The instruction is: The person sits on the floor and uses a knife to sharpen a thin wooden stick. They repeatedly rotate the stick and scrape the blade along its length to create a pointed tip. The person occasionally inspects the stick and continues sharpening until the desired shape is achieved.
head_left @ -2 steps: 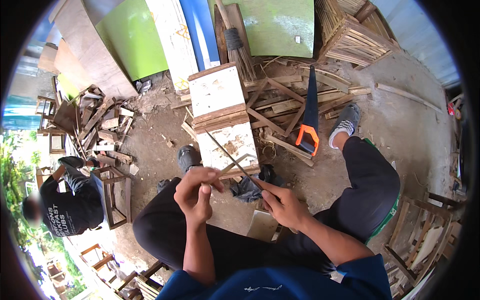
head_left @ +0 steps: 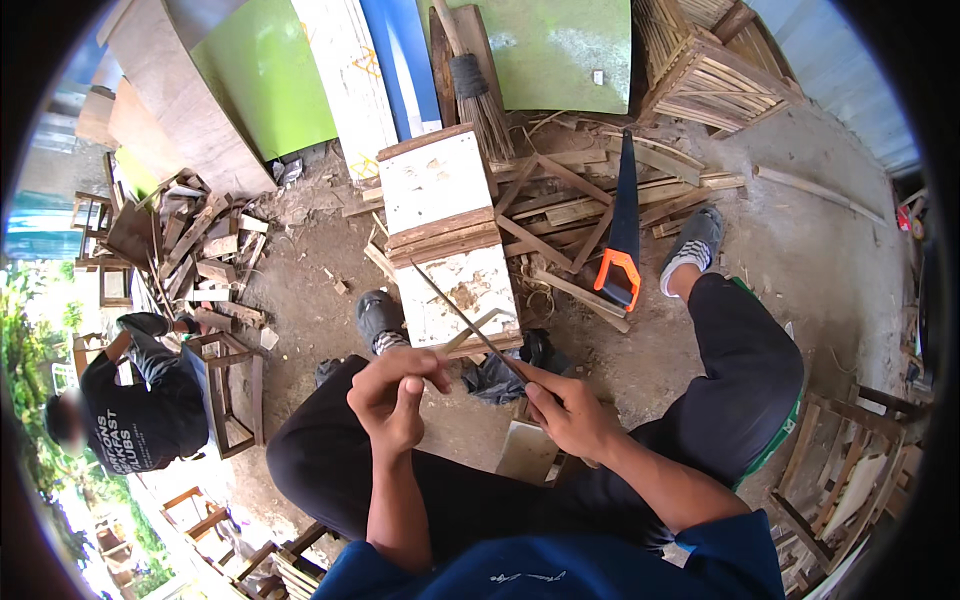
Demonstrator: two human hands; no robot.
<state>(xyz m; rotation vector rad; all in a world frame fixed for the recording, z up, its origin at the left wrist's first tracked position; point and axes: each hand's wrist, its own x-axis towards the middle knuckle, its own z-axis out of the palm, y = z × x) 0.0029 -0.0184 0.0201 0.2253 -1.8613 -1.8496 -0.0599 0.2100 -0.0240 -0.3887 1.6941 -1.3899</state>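
My right hand [head_left: 570,410] is wrapped round the handle of a long, thin knife [head_left: 452,308]. Its dark blade slants up and to the left, over a white-topped wooden bench [head_left: 455,285]. My left hand [head_left: 393,395], fingers bent, pinches a slim pale strip of wood or bamboo [head_left: 474,330]. The strip passes by the blade; I cannot tell whether the two touch. Part of the strip is hidden by my fingers.
A handsaw [head_left: 622,210] with an orange handle leans on scrap wood [head_left: 555,215] to the right. A broom [head_left: 475,95] stands behind the bench. More offcuts [head_left: 215,250] are piled at the left, near another person [head_left: 150,400] beside a wooden frame [head_left: 230,395].
My left hand has dropped very slightly toward me. The knife and my right hand are nearly where they were.
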